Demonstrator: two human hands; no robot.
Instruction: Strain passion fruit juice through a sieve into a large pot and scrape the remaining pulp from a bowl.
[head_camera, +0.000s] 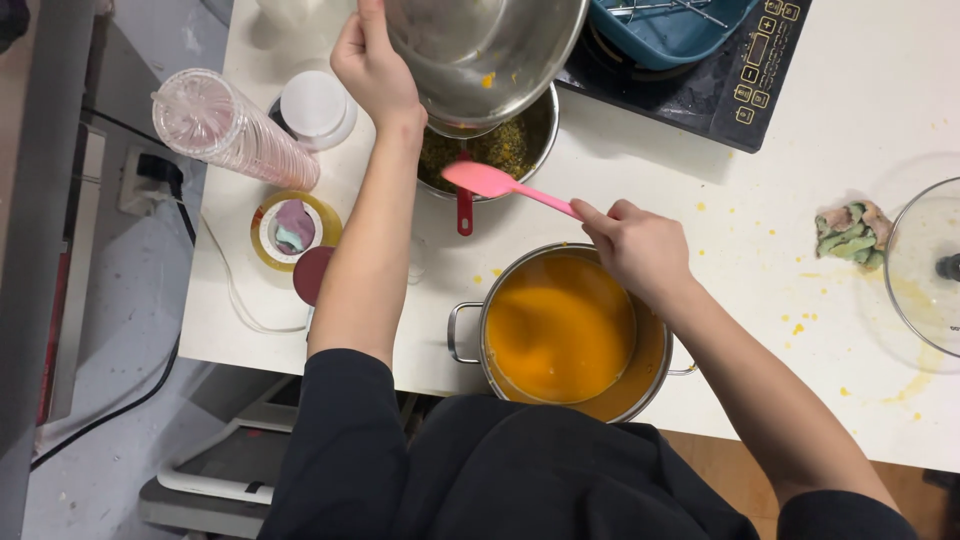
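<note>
A steel bowl (485, 50) is gripped at its rim by the left hand (375, 65), fingers curled over the edge, and held tilted above a sieve (495, 150) so that residue can fall into it. A pink spatula (500, 185) is pinched at the handle by the right hand (635, 245), fingers closed, its blade kept over the sieve. A pot (560, 330) of orange liquid is set nearest the body, on the white table (700, 160).

The bowl (490, 50) tilted over the strainer (500, 150) runs off the top edge and hides most of it. Right of it, a glass lid (925, 265) is cut off; a crumpled, perhaps cloth, lump (852, 233) lies beside it.
</note>
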